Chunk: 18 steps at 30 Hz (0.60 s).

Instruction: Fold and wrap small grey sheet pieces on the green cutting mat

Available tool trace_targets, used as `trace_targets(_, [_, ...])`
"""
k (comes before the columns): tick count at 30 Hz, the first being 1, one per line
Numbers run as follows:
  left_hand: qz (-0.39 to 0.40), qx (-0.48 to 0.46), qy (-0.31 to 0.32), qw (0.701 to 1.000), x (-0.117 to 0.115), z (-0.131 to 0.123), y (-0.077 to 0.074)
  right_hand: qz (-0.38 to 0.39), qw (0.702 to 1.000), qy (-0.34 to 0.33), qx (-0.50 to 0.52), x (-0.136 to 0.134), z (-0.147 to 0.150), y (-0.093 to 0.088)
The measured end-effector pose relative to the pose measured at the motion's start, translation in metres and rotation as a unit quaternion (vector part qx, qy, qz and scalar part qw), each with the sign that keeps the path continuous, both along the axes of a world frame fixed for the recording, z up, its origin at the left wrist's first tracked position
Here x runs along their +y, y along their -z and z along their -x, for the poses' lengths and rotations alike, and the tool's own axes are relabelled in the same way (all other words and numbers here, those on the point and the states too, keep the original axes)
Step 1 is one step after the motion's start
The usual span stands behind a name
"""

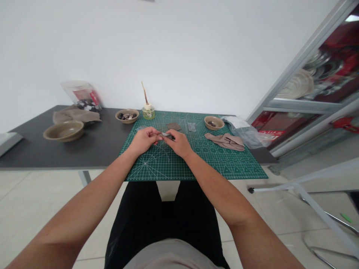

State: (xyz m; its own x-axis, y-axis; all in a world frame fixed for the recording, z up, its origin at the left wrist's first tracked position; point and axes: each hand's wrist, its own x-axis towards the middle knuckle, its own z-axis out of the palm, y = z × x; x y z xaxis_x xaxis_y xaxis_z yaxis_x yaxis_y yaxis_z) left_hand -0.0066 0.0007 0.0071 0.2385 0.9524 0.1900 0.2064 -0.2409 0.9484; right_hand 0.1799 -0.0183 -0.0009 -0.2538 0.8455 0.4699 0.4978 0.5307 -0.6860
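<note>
Over the green cutting mat (179,168), my left hand (145,140) and my right hand (179,142) meet fingertip to fingertip. Between them they pinch a small, thin grey piece (166,135); its kind is too small to make out, and my fingers partly cover it. Just beyond my hands lie a flat brown square of cloth (174,126) and a small clear plastic piece (192,127). Another clear plastic piece (141,127) shows partly behind my left hand.
A bowl of dark and pale pebbles (127,116), a glass jar with a brush (148,111) and a small bowl (214,123) stand at the back. Crumpled brown cloth (226,141) lies right. Leftward are a larger bowl (64,131) and a clear tub (82,95).
</note>
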Motion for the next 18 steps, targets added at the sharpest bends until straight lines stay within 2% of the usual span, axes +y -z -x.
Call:
trace_targets(9, [-0.005, 0.015, -0.006, 1.0, -0.003, -0.0003, -0.0037, 0.01, 1.0, -0.006, -0.009, -0.0017, 0.0003, -0.0029])
trace_targets(18, [-0.009, -0.002, 0.003, 1.0, 0.0006, 0.0009, 0.0013, 0.001, 1.0, -0.014, 0.005, -0.0015, 0.0002, -0.0017])
